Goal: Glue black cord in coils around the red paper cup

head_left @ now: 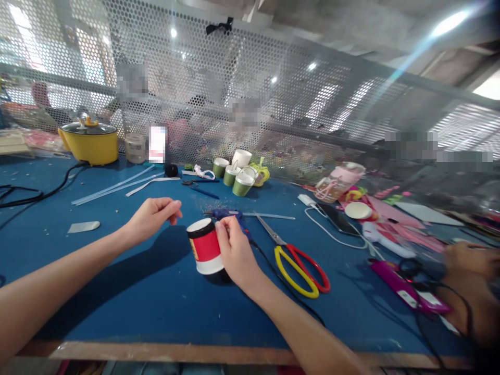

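My right hand [236,250] grips a small cup [207,249] by its right side, just above the table. The cup has a red wrap, a black band around its top edge, a white base and a yellow mark on the left. My left hand [154,221] hovers to the left of the cup, apart from it, thumb and fingers pressed together; whatever might be between them is too small to make out. Behind the cup lies a blue glue gun [226,213] with a clear glue stick in it. Scissors [292,255] with one yellow and one red handle lie to the right.
Several green-and-white cups [242,183] and blue-handled pliers [203,188] lie further back. Clear strips [113,186] are at left, near a yellow pot [96,143]. A phone [339,219], a purple power strip [406,286] and another person's hand [469,260] are at right.
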### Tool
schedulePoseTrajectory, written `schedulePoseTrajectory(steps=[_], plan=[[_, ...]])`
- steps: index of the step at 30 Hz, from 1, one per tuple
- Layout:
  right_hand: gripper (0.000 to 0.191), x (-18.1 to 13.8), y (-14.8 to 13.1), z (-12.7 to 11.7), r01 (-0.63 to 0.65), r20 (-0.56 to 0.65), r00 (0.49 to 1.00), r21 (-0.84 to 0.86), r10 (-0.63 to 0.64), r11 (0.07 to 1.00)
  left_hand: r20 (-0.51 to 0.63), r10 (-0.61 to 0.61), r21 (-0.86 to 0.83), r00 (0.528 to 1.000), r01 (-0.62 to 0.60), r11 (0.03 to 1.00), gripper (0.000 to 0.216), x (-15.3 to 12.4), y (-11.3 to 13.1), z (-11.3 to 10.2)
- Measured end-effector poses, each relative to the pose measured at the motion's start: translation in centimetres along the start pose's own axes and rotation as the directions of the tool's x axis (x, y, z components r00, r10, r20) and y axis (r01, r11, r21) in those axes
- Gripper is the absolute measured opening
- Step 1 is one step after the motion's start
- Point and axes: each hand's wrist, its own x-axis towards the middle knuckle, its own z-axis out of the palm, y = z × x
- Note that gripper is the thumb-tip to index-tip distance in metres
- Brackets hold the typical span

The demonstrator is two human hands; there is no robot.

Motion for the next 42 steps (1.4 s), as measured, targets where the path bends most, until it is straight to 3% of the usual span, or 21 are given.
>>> schedulePoseTrajectory(steps=[3,6,9,15,24,28,32,35,42], plan=[[0.016,-0.3,-0.2,0.3,0.074,-0.039,0.996,-0.105,-0.078,0.992,0.090,0.096,-0.064,0.991,-0.091,0.994,0.026,-0.5,0.3,0.4],[0.015,-0.6,-0.3,0.6,0.167,-0.045,0.983,-0.179,-0.177,0.970,0.261,0.049,-0.059,0.964,-0.035,0.998,0.037,-1.1,0.6,1.0],[0.014,-0.9,-0.2,1.1,0.250,-0.048,0.962,-0.239,-0.268,0.938,0.317,0.037,0.005,0.948,-0.040,0.999,0.052,-1.6,0.8,1.6],[0.014,-1.0,-0.2,1.4,0.364,-0.073,0.911,-0.325,-0.406,0.873,0.319,0.028,0.054,0.947,-0.048,0.997,0.051,-2.0,1.1,2.0],[0.014,-1.4,-0.4,1.5,0.428,-0.067,0.875,-0.353,-0.479,0.832,0.296,0.005,0.130,0.955,-0.045,0.990,0.038,-2.2,1.8,2.1],[0.016,-0.9,-0.7,0.6,0.346,-0.031,0.929,-0.275,-0.368,0.897,0.317,0.042,0.069,0.948,-0.067,0.995,0.040,-2.0,1.5,2.0],[0.022,1.1,0.4,-1.5,0.102,-0.055,0.991,-0.291,-0.123,0.951,0.371,0.082,-0.020,0.925,-0.080,0.997,0.046,-1.6,0.8,1.5],[0.023,2.9,2.4,-2.9,-0.049,-0.055,0.998,-0.549,0.022,0.834,0.417,0.097,-0.030,0.904,-0.093,0.995,0.047,-1.4,0.4,1.1],[0.008,4.3,5.3,-3.1,-0.107,0.027,0.987,-0.633,0.159,0.767,0.479,0.159,0.058,0.863,-0.212,0.976,0.052,-1.7,0.7,0.4]])
